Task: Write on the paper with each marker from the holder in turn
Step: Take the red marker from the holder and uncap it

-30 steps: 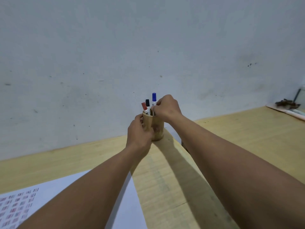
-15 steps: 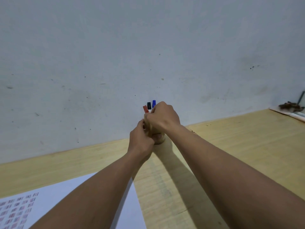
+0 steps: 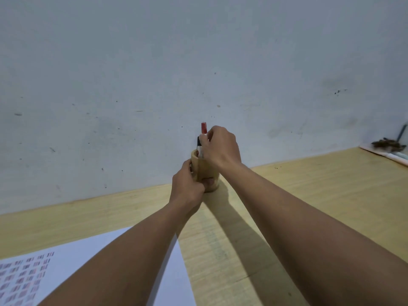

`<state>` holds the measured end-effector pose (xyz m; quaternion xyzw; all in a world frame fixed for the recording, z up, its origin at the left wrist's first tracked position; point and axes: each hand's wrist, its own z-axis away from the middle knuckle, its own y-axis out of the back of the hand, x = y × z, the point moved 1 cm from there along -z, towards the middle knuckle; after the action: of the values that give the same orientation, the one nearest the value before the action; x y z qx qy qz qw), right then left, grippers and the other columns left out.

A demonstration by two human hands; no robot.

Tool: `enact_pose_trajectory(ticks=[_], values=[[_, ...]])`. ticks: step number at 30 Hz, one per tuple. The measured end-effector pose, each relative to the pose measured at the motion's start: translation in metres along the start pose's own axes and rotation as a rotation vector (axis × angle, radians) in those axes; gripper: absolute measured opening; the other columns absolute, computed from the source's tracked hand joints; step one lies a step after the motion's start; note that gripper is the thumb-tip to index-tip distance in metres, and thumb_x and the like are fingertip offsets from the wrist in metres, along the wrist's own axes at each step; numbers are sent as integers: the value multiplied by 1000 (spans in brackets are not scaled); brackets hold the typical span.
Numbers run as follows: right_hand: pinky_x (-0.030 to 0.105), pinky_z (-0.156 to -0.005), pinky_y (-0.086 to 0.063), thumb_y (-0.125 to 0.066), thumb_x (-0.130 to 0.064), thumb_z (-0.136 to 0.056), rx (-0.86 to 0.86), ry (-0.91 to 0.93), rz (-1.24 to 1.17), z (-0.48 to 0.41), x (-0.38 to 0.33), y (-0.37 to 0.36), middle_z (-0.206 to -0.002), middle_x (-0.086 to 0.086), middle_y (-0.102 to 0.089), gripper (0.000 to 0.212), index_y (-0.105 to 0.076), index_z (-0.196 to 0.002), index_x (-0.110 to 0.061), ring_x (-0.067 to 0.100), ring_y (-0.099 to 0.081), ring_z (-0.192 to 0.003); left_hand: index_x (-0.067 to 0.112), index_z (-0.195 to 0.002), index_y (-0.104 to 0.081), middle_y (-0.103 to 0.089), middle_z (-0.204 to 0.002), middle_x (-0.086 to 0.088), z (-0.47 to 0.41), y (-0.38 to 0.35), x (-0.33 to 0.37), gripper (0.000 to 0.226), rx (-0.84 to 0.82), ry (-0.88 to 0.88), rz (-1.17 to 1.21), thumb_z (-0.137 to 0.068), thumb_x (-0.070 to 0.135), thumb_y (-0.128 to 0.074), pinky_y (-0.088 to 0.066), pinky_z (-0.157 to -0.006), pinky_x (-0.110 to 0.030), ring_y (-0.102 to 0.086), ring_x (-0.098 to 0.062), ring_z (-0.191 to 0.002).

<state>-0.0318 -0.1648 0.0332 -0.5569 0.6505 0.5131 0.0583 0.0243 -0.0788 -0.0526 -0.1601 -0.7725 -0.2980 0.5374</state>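
Observation:
A round wooden holder [image 3: 202, 167] stands on the wooden table near the wall. My left hand [image 3: 187, 186] wraps around its lower left side. My right hand [image 3: 221, 146] is above the holder, fingers pinched on a red-capped marker [image 3: 203, 128] that sticks up higher than the rest. A black-capped marker [image 3: 199, 142] stays lower in the holder, partly hidden by my fingers. The blue marker is hidden behind my right hand. White paper [image 3: 72, 257] with rows of short coloured marks lies at the lower left under my left forearm.
The light wooden table [image 3: 320, 184] runs along a grey-white wall [image 3: 154, 74]. At the far right edge lies a dark clump of debris [image 3: 389, 143] on a white strip.
My right hand has taken hold of the red marker and lifted it partway up out of the holder. My left hand has kept its grip on the holder.

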Motion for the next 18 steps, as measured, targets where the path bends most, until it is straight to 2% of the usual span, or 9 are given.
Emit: enact_pose_trajectory(ticks=[2,4,7,9,11,14,16,18], values=[[36,-62,-50,-47,-29,-102,21,7,-63,1,-7,7,-89,4,-65,23,-60,-95,-11,23,-63,-78,21,-132,-53,-62,-112,9,1,2,0,67,8,4,-9,-75,10,-85,-40,-63,-11,-60,-15,-101],[36,-62,-50,-45,-31,-103,23,13,-114,3,-14,14,-91,6,-66,24,-58,-101,-11,24,-64,-79,23,-138,-48,-61,-116,7,3,5,0,75,2,12,-32,-74,10,-85,-40,-66,-13,-58,-16,-103],[33,-57,-49,-43,-31,-104,-4,12,-178,8,-25,24,-94,7,-66,20,-53,-106,-13,25,-67,-81,19,-155,-27,-53,-140,-3,6,13,5,94,0,61,-94,-78,1,-78,-41,-86,-22,-53,-23,-126],[32,-53,-50,-45,-28,-105,-43,17,-231,13,-32,31,-96,9,-67,14,-52,-104,-15,26,-68,-79,18,-158,-22,-46,-151,-9,9,25,12,95,25,59,-149,-80,1,-73,-42,-93,-26,-47,-25,-136],[32,-53,-51,-46,-26,-105,-60,42,-230,19,-40,38,-97,8,-66,13,-53,-104,-15,24,-68,-76,18,-156,-29,-49,-147,-9,14,40,23,85,80,31,-159,-84,6,-73,-43,-92,-26,-50,-24,-133],[40,-67,-59,-47,-26,-105,-62,87,-198,31,-54,45,-97,7,-67,15,-57,-105,-15,23,-69,-80,18,-147,-46,-59,-136,-5,27,68,46,58,192,-43,-133,-93,12,-65,-45,-88,-25,-59,-18,-118],[43,-71,-60,-50,-21,-103,-90,107,-176,42,-67,49,-99,8,-68,13,-60,-107,-14,24,-68,-82,20,-141,-54,-65,-126,0,38,88,63,44,267,-79,-86,-97,17,-58,-45,-80,-19,-63,-14,-105],[43,-72,-60,-53,-16,-101,-125,139,-123,55,-78,52,-101,8,-68,14,-63,-110,-13,24,-67,-84,24,-134,-60,-70,-110,5,50,108,81,38,308,-98,22,-96,22,-56,-51,-82,-23,-67,-14,-97]])
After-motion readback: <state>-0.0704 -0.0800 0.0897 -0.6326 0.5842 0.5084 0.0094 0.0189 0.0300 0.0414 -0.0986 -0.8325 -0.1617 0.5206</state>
